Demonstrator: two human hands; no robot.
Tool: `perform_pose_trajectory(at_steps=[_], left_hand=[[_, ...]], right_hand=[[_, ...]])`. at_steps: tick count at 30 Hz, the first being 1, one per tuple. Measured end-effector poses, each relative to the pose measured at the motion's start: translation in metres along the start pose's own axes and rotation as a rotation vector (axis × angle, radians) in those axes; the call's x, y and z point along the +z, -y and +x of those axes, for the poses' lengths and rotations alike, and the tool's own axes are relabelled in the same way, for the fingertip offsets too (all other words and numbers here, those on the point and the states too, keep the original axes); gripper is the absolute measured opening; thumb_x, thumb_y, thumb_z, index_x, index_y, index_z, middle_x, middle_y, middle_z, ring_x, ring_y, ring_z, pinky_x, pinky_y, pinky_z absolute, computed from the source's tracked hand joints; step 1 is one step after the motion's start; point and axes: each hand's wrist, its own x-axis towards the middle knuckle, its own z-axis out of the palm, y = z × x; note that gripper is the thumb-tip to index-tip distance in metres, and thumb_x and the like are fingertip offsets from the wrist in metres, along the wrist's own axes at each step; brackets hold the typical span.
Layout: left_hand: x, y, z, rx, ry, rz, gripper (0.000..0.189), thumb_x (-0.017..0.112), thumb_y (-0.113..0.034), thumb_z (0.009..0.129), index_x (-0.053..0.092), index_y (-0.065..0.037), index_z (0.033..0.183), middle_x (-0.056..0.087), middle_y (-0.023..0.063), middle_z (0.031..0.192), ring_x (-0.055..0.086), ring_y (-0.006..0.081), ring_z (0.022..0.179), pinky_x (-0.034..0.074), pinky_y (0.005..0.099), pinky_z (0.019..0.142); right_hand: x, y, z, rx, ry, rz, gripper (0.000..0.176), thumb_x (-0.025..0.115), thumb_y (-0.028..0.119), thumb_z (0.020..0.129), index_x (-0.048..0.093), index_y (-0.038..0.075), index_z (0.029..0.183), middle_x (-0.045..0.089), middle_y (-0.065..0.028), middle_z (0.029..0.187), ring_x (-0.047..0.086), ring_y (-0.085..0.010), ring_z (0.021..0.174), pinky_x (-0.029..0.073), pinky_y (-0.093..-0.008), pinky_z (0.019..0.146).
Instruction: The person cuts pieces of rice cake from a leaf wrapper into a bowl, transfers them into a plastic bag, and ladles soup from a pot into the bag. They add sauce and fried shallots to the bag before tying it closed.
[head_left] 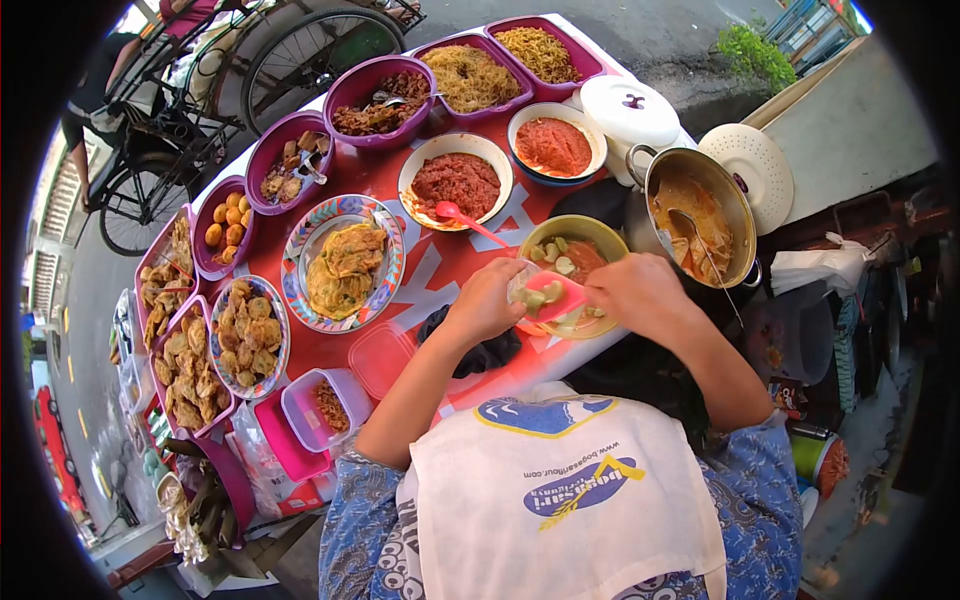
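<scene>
My left hand (488,300) is closed on the rim of a small clear plastic bag (518,284). From the other side, my right hand (640,296) grips a pink plastic spoon (568,300), its handle hidden by my fingers. Pale green chunks (543,294) lie in the spoon's bowl, at the mouth of the bag. Both hands are over a yellow-green bowl (612,238), which holds more green pieces in orange-red sauce. Left of it, another pink spoon (470,222) rests in a white bowl of dark red sambal (455,184).
A pot of orange soup (738,240) with a ladle stands at the right, beside a perforated lid (752,172). Plates of fried food (345,268), purple noodle tubs (478,78) and a red sauce bowl (555,146) crowd the table. A tricycle (300,60) is beyond.
</scene>
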Motion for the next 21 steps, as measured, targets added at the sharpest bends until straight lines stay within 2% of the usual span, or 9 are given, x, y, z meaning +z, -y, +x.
perform_pose_trajectory(at_steps=[2, 8, 9, 10, 13, 17, 19, 20, 21], left_hand=[[0.0, -0.001, -0.006, -0.017, 0.017, 0.0, 0.05, 0.058, -0.007, 0.061, 0.051, 0.002, 0.109, 0.051, 0.0173, 0.111, 0.051, 0.0325, 0.1, 0.04, 0.0359, 0.087], [-0.003, 0.022, -0.013, 0.031, -0.045, -0.07, 0.05, 0.057, -0.006, 0.061, 0.05, 0.002, 0.11, 0.05, 0.0156, 0.113, 0.051, 0.0312, 0.1, 0.04, 0.0353, 0.087], [-0.004, 0.026, -0.015, 0.054, -0.079, -0.042, 0.05, 0.057, -0.006, 0.062, 0.05, 0.002, 0.111, 0.051, 0.0141, 0.111, 0.055, 0.0259, 0.088, 0.043, 0.0319, 0.078], [-0.006, 0.029, -0.016, 0.079, -0.112, -0.014, 0.05, 0.058, -0.006, 0.063, 0.049, 0.002, 0.111, 0.052, 0.0127, 0.11, 0.058, 0.0206, 0.076, 0.046, 0.0284, 0.07], [-0.014, 0.025, -0.02, -0.041, -0.065, -0.116, 0.051, 0.057, -0.006, 0.062, 0.049, 0.003, 0.112, 0.051, 0.0115, 0.11, 0.056, 0.0161, 0.064, 0.046, 0.0264, 0.063], [-0.014, 0.026, -0.018, -0.043, -0.053, -0.11, 0.051, 0.056, -0.005, 0.062, 0.049, 0.003, 0.113, 0.051, 0.0107, 0.11, 0.054, 0.0124, 0.061, 0.045, 0.0246, 0.06], [-0.015, 0.023, -0.017, -0.094, -0.047, -0.156, 0.052, 0.059, -0.009, 0.06, 0.049, 0.004, 0.11, 0.051, 0.0165, 0.111, 0.051, 0.0314, 0.1, 0.04, 0.0348, 0.087], [-0.014, 0.024, -0.016, -0.095, -0.043, -0.155, 0.052, 0.059, -0.009, 0.06, 0.049, 0.004, 0.11, 0.051, 0.0165, 0.111, 0.051, 0.0314, 0.1, 0.04, 0.0348, 0.087], [-0.013, 0.025, -0.016, -0.097, -0.052, -0.154, 0.053, 0.059, -0.009, 0.06, 0.049, 0.004, 0.11, 0.051, 0.0167, 0.112, 0.051, 0.0313, 0.1, 0.04, 0.0347, 0.087]], right_hand=[[0.007, 0.027, 0.019, -0.013, 0.216, -0.477, 0.015, 0.057, 0.02, 0.071, 0.066, 0.008, 0.069, 0.063, -0.0093, 0.066, 0.062, -0.0225, 0.064, 0.047, -0.0308, 0.056], [-0.016, 0.082, 0.032, -0.076, 0.235, -0.649, 0.01, 0.057, 0.018, 0.069, 0.065, 0.013, 0.069, 0.063, -0.0057, 0.067, 0.063, -0.0195, 0.068, 0.048, -0.0313, 0.057], [-0.027, 0.08, 0.031, -0.012, 0.25, -0.628, 0.01, 0.056, 0.017, 0.07, 0.065, 0.012, 0.069, 0.063, -0.0063, 0.067, 0.063, -0.0205, 0.068, 0.048, -0.0315, 0.057], [-0.036, 0.07, 0.03, 0.053, 0.266, -0.608, 0.011, 0.056, 0.017, 0.07, 0.065, 0.011, 0.069, 0.063, -0.0069, 0.068, 0.063, -0.0216, 0.068, 0.048, -0.0318, 0.057], [-0.03, 0.008, 0.033, 0.299, 0.188, -0.615, 0.011, 0.056, 0.016, 0.072, 0.066, 0.011, 0.073, 0.065, -0.0077, 0.073, 0.064, -0.0199, 0.072, 0.048, -0.031, 0.059], [0.039, -0.075, 0.047, 0.428, 0.119, -0.589, 0.016, 0.052, 0.017, 0.074, 0.066, 0.01, 0.077, 0.063, -0.0101, 0.071, 0.062, -0.0247, 0.07, 0.047, -0.0365, 0.064], [0.055, -0.079, 0.043, 0.3, 0.005, -0.465, 0.016, 0.053, 0.02, 0.075, 0.066, 0.012, 0.08, 0.063, -0.009, 0.072, 0.061, -0.0251, 0.07, 0.046, -0.0366, 0.063], [0.06, -0.081, 0.042, 0.165, -0.11, -0.34, 0.016, 0.053, 0.022, 0.075, 0.065, 0.014, 0.082, 0.062, -0.0079, 0.072, 0.061, -0.0254, 0.069, 0.046, -0.0367, 0.063], [0.064, -0.083, 0.041, 0.117, -0.081, -0.262, 0.016, 0.055, 0.026, 0.075, 0.064, 0.019, 0.086, 0.062, -0.0069, 0.072, 0.06, -0.0253, 0.069, 0.045, -0.0379, 0.062]])
